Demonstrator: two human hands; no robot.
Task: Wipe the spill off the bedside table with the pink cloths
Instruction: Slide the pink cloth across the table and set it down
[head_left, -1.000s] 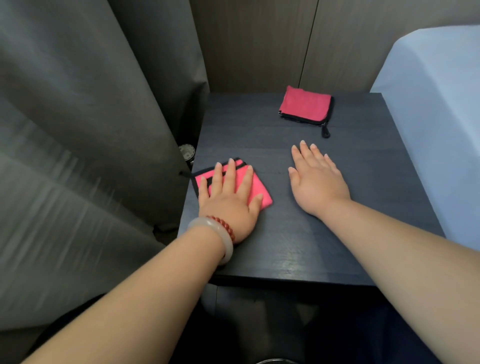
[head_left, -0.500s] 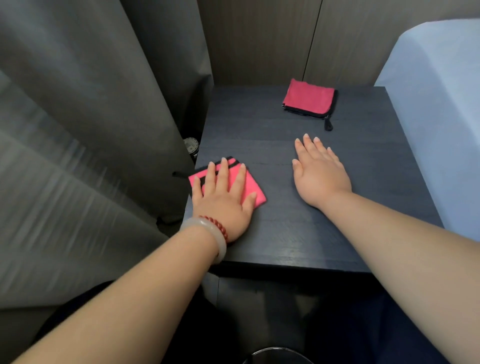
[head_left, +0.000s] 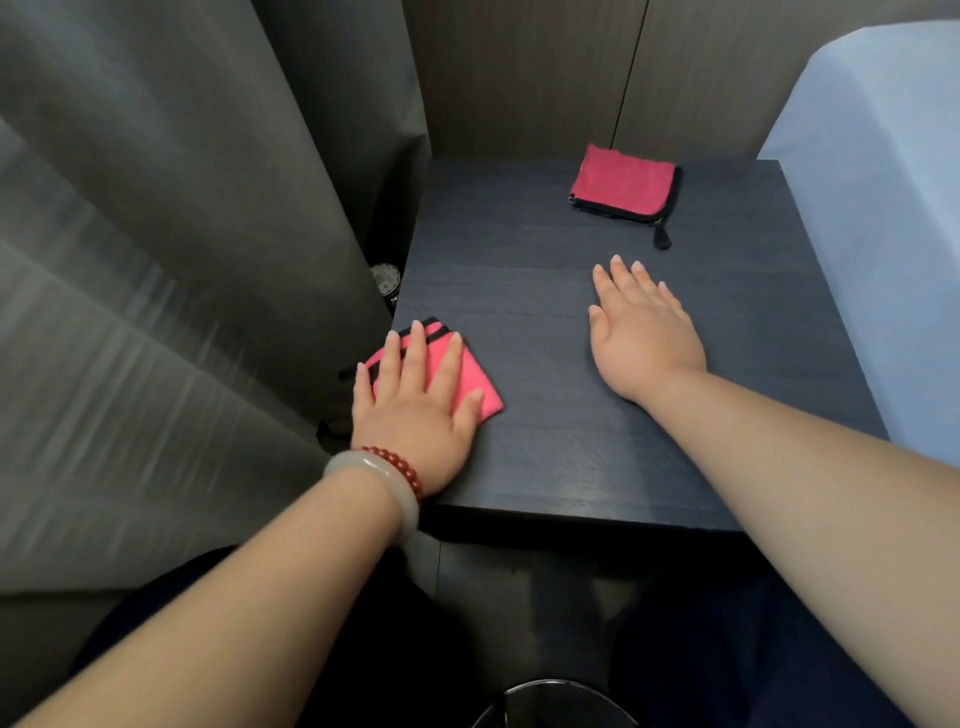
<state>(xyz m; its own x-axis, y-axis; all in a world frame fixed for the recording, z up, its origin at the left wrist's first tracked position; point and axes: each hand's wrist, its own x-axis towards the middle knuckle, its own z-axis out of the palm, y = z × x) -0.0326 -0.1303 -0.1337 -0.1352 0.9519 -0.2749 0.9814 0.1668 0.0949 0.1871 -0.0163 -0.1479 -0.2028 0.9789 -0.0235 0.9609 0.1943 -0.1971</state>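
My left hand (head_left: 415, 415) lies flat with fingers spread on a folded pink cloth (head_left: 470, 374) with black trim, pressing it down at the left edge of the dark bedside table (head_left: 545, 457). The cloth's left corner reaches over that edge. My right hand (head_left: 641, 338) rests palm down on the bare tabletop right of centre, holding nothing. A second folded pink cloth (head_left: 621, 182) with black trim and a hanging loop lies untouched at the back of the table. I cannot make out a distinct spill on the dark surface.
A grey curtain (head_left: 182, 260) hangs close along the table's left side. A small round dial-like object (head_left: 385, 278) sits in the gap between them. A bed with pale sheets (head_left: 883, 208) borders the right side. A wooden wall panel is behind. A dark round rim (head_left: 550, 701) shows below.
My left hand has slid the pink cloth leftward and slightly toward me, up to the table's left edge. My right hand has stayed flat in about the same spot.
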